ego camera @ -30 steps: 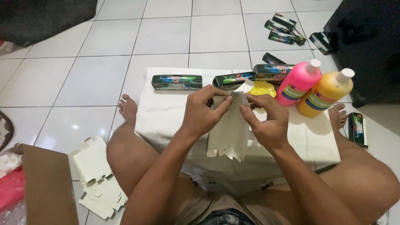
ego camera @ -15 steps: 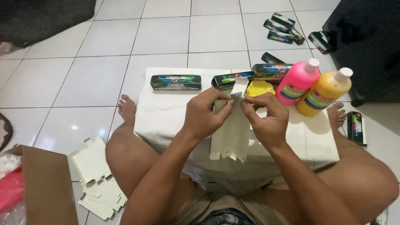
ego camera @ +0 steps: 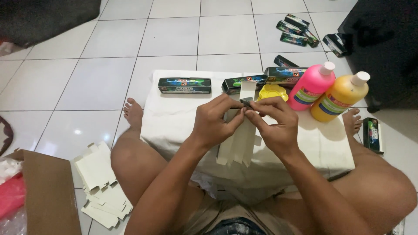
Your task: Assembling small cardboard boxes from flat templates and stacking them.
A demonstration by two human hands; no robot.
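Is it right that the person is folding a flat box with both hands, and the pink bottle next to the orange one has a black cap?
Not quite. The pink bottle has a white cap, not black, as the head view shows. It does stand beside the orange bottle, and the left hand and right hand do hold the flat box.

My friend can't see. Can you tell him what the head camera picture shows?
Two hands, the left hand and the right hand, hold an unfolded cardboard box over a low white table. On the table stand a pink bottle, an orange bottle and dark finished boxes. Flat box cutouts lie on the tiled floor.
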